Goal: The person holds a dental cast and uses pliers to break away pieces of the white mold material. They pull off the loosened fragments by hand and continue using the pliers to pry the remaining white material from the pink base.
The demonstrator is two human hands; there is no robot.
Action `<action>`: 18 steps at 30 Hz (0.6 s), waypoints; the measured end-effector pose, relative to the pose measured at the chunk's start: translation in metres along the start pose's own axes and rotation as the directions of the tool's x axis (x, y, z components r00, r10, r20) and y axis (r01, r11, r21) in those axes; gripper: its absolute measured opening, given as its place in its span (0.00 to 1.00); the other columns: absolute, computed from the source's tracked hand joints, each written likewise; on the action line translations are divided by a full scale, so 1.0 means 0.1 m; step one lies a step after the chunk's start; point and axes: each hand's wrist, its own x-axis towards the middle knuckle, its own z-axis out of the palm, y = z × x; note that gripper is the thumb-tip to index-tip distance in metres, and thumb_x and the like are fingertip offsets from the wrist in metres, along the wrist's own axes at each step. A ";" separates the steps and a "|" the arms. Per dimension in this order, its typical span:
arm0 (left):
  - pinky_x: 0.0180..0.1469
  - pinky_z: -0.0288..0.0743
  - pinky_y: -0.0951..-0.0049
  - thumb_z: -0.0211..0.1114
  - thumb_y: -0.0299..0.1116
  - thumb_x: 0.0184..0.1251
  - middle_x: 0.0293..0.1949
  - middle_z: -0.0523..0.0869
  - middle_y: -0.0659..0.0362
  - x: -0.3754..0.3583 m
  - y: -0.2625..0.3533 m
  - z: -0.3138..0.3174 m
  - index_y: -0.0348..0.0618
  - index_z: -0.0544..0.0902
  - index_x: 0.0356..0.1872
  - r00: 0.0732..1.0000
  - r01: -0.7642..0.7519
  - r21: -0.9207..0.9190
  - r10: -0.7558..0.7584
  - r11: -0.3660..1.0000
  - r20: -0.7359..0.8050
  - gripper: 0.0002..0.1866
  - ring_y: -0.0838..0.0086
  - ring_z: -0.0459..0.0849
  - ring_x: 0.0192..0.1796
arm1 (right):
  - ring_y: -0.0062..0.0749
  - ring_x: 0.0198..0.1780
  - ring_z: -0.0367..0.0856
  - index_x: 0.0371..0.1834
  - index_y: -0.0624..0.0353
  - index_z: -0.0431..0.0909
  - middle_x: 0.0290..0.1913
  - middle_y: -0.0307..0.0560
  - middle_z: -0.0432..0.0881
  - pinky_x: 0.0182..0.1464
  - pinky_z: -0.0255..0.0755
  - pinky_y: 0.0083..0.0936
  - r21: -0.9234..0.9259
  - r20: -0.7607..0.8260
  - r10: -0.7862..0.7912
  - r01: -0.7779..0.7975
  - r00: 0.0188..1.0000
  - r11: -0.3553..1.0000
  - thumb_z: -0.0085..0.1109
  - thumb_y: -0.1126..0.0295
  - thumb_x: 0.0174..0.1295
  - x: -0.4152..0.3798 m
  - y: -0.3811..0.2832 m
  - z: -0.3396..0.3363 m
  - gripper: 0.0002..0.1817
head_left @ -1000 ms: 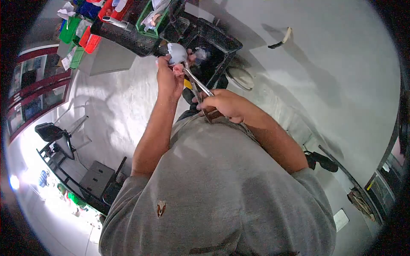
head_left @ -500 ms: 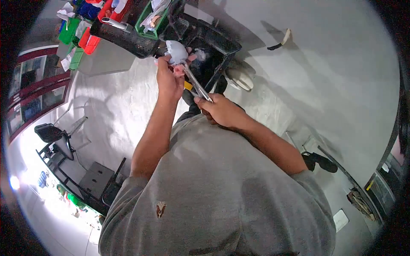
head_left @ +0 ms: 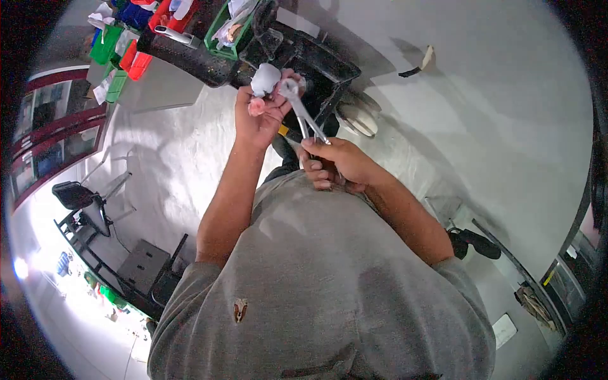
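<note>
My left hand is cupped palm up, its fingers curled around a smooth, rounded white piece and a small pink piece. In my right hand are the handles of long silver pliers. Their handles stand apart, and the head reaches up to the fingertips of my left hand, beside the white piece. More pale pink shows around those fingertips, too blurred to make out.
Beyond my hands is a black tray on a dark work surface. A green bin with scraps stands left of it, near a white-and-grey handle. Pale footwear lies on the floor; a black chair stands at far left.
The pliers' handles have spread and the head has shifted slightly right, off the pink piece. My left hand has turned more palm up, and the fingers of my right hand have loosened.
</note>
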 end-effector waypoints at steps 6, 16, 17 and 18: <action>0.72 0.36 0.38 0.41 0.40 0.63 0.63 0.73 0.44 0.14 0.12 -0.28 0.42 0.76 0.46 0.991 0.111 -0.047 -0.114 0.993 -0.074 0.19 0.57 0.70 0.66 | 0.31 0.45 0.81 0.55 0.64 0.72 0.43 0.46 0.81 0.45 0.73 0.23 -0.353 -0.160 -0.201 0.134 0.966 0.926 0.51 0.63 0.69 -0.01 -0.04 -0.16 0.18; 0.70 0.43 0.42 0.43 0.41 0.60 0.63 0.73 0.43 0.05 0.17 -0.11 0.39 0.71 0.57 0.973 0.199 -0.001 -0.198 0.980 -0.122 0.26 0.62 0.79 0.55 | 0.30 0.57 0.76 0.66 0.60 0.64 0.57 0.50 0.77 0.54 0.69 0.26 -0.340 -0.084 0.021 -0.048 0.996 0.939 0.55 0.72 0.60 -0.06 -0.17 -0.01 0.28; 0.68 0.50 0.42 0.43 0.41 0.61 0.62 0.74 0.44 0.03 0.17 -0.07 0.39 0.70 0.59 0.971 0.206 0.003 -0.204 0.979 -0.123 0.27 0.63 0.80 0.53 | 0.32 0.59 0.75 0.67 0.60 0.63 0.59 0.52 0.75 0.56 0.69 0.29 -0.286 -0.055 0.053 -0.067 0.997 0.956 0.55 0.72 0.60 -0.05 -0.18 -0.01 0.29; 0.64 0.59 0.42 0.41 0.42 0.63 0.60 0.75 0.46 0.04 0.17 -0.06 0.37 0.69 0.60 0.978 0.203 0.062 -0.198 0.977 -0.072 0.28 0.60 0.78 0.57 | 0.35 0.60 0.74 0.68 0.60 0.62 0.61 0.54 0.73 0.57 0.69 0.32 -0.231 -0.026 0.083 -0.087 0.996 0.969 0.54 0.72 0.60 -0.04 -0.19 -0.01 0.31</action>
